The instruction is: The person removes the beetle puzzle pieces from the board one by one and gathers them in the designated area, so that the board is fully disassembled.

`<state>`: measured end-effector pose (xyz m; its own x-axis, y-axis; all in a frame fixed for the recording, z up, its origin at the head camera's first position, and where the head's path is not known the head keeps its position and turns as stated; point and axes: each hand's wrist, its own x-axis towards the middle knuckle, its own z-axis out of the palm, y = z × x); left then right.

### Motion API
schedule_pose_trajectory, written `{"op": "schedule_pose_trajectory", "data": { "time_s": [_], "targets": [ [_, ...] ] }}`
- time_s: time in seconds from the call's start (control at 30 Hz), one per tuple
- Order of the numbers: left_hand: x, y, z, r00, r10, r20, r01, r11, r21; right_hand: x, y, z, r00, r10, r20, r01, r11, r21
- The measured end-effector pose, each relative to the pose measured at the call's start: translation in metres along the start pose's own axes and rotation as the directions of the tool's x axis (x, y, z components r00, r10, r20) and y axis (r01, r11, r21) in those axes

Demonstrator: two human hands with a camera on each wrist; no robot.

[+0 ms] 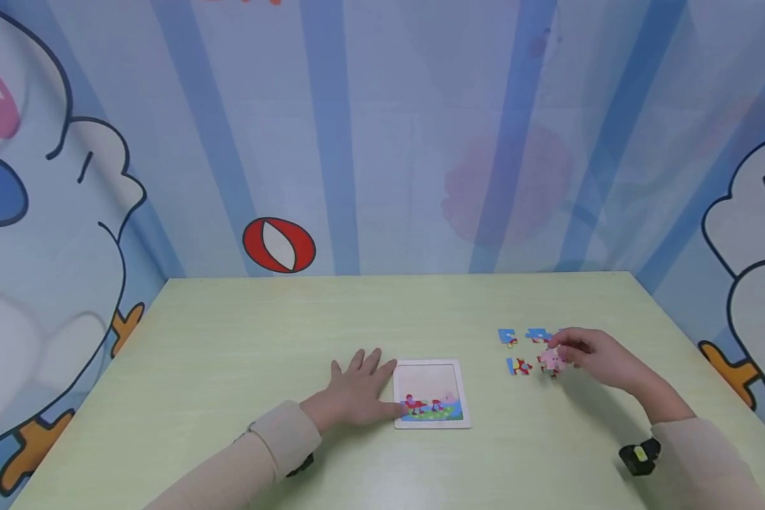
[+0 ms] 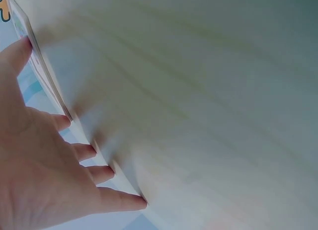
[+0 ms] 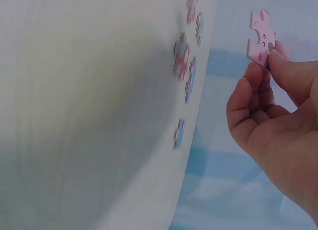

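My right hand (image 1: 596, 356) pinches a pink jigsaw piece (image 3: 262, 38) between thumb and fingertips, lifted off the table. In the right wrist view the piece shows small printed dots and a knobbed edge. Below and beside this hand lie several loose puzzle pieces, among them a blue one (image 1: 507, 337) and a blue-and-red one (image 1: 519, 366). My left hand (image 1: 360, 394) is spread on the table, its thumb touching the left side of a white-framed puzzle board (image 1: 431, 423). A colourful strip of picture runs along the board's bottom; the upper area is pale.
The pale green table (image 1: 261, 319) ends at a blue striped backdrop (image 1: 395, 142) with cartoon figures at both sides. A dark device (image 1: 639, 457) is strapped at the right wrist.
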<state>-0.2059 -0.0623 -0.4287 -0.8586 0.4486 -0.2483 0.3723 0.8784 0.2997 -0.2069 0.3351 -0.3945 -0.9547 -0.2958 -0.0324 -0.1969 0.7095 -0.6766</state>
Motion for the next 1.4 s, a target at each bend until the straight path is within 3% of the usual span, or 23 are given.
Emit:
{"op": "schedule_pose_trajectory", "data": {
  "time_s": [0.6,1.4],
  "targets": [
    [-0.001,0.0,0.001,1.0,0.003,-0.003,-0.003,1.0,-0.001,0.001,0.051,-0.014,0.983,0.179,-0.027,-0.181,0.981,-0.067],
    [0.0,0.0,0.001,1.0,0.006,-0.002,-0.006,1.0,-0.002,0.012,0.063,-0.013,0.972,0.233,-0.024,-0.234,0.961,-0.144]
  ]
}}
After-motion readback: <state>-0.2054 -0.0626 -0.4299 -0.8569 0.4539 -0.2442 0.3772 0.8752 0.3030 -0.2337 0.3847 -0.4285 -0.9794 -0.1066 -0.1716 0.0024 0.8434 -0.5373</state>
